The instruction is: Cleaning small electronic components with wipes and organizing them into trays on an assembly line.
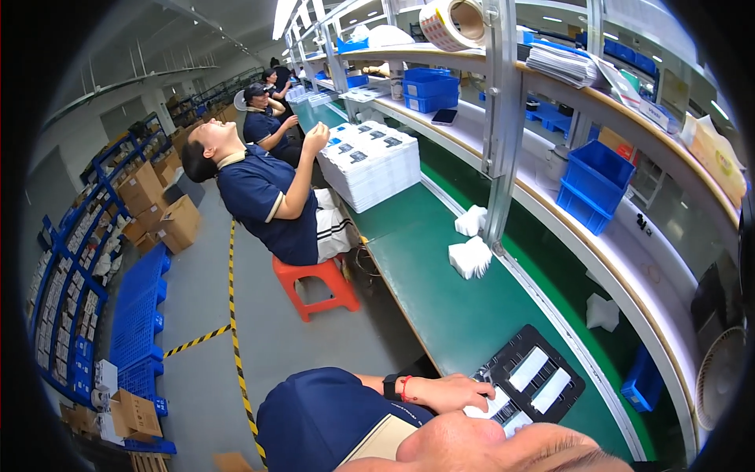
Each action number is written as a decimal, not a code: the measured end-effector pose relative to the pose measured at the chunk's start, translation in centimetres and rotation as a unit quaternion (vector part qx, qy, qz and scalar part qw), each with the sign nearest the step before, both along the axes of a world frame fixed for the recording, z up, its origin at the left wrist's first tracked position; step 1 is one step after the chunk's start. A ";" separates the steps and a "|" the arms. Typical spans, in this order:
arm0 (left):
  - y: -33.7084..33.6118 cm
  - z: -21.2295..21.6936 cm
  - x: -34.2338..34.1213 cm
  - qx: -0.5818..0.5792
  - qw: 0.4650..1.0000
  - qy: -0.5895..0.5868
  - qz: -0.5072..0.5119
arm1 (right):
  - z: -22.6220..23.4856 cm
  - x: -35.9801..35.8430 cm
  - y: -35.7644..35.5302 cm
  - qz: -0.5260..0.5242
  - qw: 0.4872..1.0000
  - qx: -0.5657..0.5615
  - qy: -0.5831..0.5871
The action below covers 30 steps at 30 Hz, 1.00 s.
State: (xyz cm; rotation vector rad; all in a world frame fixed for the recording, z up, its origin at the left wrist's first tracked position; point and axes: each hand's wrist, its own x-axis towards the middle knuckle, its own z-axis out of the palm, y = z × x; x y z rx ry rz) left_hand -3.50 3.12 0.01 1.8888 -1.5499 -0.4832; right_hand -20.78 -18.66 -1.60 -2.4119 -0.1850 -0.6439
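At the lower right, a black tray (574, 379) with cut-out slots lies on the green work table, and white rectangular pieces (528, 370) sit in it. My left hand (452, 392), with a black watch and a red bracelet at the wrist, reaches over the tray's near side. Its bent fingers are closed on a white rectangular piece (489, 403), whose far part shows beyond the fingertips. Another white piece (517, 425) lies close by, partly hidden at the picture's lower edge. My right hand does not show.
White foam pieces (470, 258) lie on the green table (417, 259). Farther along stands a tall stack of white printed sheets (373, 169), beside a seated co-worker (263, 197) on a red stool (314, 287). Blue bins (595, 185) stand on the shelf behind a metal post (500, 118).
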 end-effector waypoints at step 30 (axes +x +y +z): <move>-1.4 1.1 0.0 -0.025 0.997 -0.075 0.021 | 1.3 0.3 1.3 -0.075 0.995 -0.070 0.011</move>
